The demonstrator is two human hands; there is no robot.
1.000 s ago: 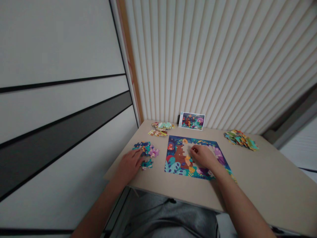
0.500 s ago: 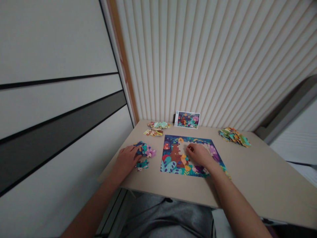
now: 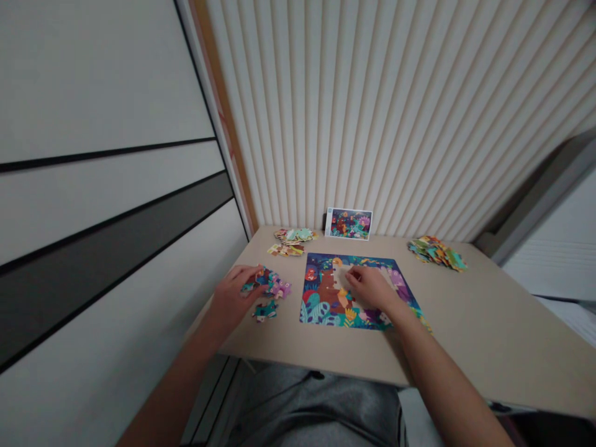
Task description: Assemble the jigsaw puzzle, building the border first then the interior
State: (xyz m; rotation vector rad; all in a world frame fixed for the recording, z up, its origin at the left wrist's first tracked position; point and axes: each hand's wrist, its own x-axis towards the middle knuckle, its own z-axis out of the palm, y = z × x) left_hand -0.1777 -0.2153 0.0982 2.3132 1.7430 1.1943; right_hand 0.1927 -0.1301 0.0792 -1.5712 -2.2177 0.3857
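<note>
A partly assembled jigsaw puzzle (image 3: 321, 301) lies on the table, with a bare gap in its middle. My right hand (image 3: 372, 288) is closed over that gap, its fingertips pinched together. Whatever they hold, if anything, is hidden. To the left, a small pile of blue and purple puzzle pieces (image 3: 279, 287) sits beside the puzzle. My left hand (image 3: 235, 295) is at this pile, thumb and fingers closed around a dark blue puzzle piece (image 3: 261, 275). Just below the pile lies a small teal group of pieces (image 3: 265, 311).
A picture card of the puzzle (image 3: 348, 224) leans upright at the back. A pale pile of pieces (image 3: 293, 239) is at the back left, and a larger colourful pile (image 3: 436, 253) at the back right. The table (image 3: 484, 323) meets a pleated curtain (image 3: 298, 112) behind.
My left hand has drawn back slightly and curled its fingers around a piece at the pile. My right hand stays over the gap. The view has shifted a little.
</note>
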